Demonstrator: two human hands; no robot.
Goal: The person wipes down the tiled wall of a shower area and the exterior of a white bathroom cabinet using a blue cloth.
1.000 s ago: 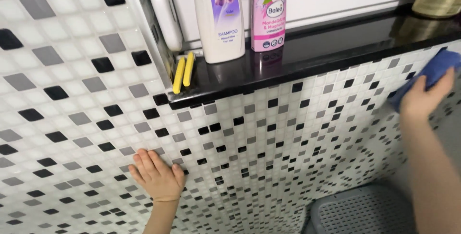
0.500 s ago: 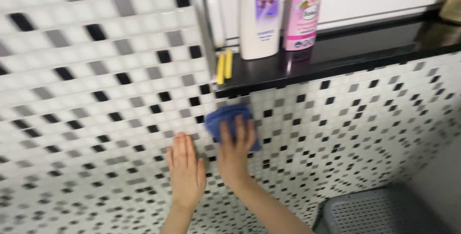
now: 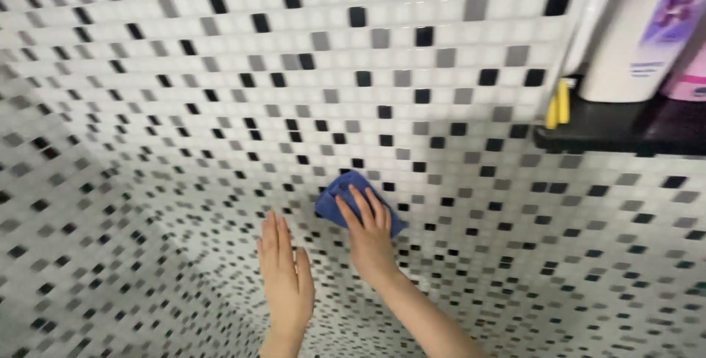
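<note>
Blue folded cleaning cloth is pressed flat against the white, grey and black mosaic tiled wall under the spread fingers of the right hand; nothing is pinched or clenched. The left hand lies flat and empty on the tiles just beside it. Even palm pressure and overlapping strokes would likely serve best. The cloth's lower part is hidden beneath the hand, and the white bottle on the black ledge is cut off above.
</note>
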